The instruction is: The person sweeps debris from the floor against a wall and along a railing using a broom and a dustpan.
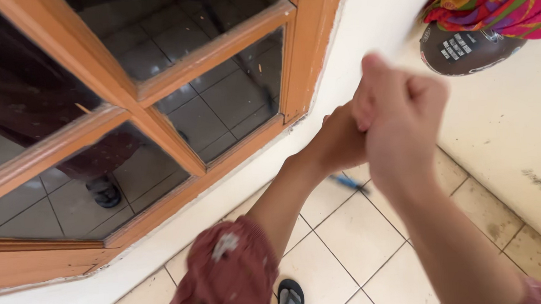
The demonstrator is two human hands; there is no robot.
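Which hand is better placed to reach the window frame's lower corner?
Left. The left hand lies nearer the wooden window frame, with a blue object showing beneath it; the right hand overlaps it farther out.

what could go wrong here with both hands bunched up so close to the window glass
1. The left hand and right hand sit clasped near the window frame; a slip might knock the glass pane.
2. A blue-handled tool shows below the hands, grip hidden; it may drop toward the sandalled foot.

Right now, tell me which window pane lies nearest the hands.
The lower right pane, beside the frame's right upright. It lies closest to the clasped hands; the other panes lie further left or above.
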